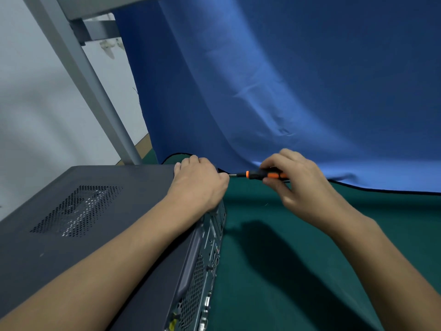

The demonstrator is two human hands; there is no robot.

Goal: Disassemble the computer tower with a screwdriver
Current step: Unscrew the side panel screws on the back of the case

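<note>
Dark grey sheet-metal computer tower [95,211] lies on its side at the left edge of the worktop, long axis running from the near edge toward the far-left corner. Its matte, smooth side panel faces up, with a perforated vent patch [76,211] of small round holes in it. The rear panel [202,271] faces right: mesh grilles, ports and slot covers, bare metal.

Left hand [199,185] sits on the tower's far right top corner, palm down on the panel. Its fingers are together and curled over the far edge, gripping the case.

Right hand [296,187] is just right of that corner, above the worktop. Thumb and fingers pinch the orange-and-black plastic-handled screwdriver [262,175]. The tool lies roughly level, long axis left to right. Its thin steel shaft points left at the tower's far rear corner, and the tip is hidden behind the left hand.

Green felt-like worktop [298,259] is flat and matte, with arm shadows on it. Blue cloth backdrop [286,80] hangs behind in soft folds, its dark-hemmed bottom edge lying on the far edge of the worktop. A grey painted metal frame post [78,75] slants up at the far left, in front of a pale wall.
</note>
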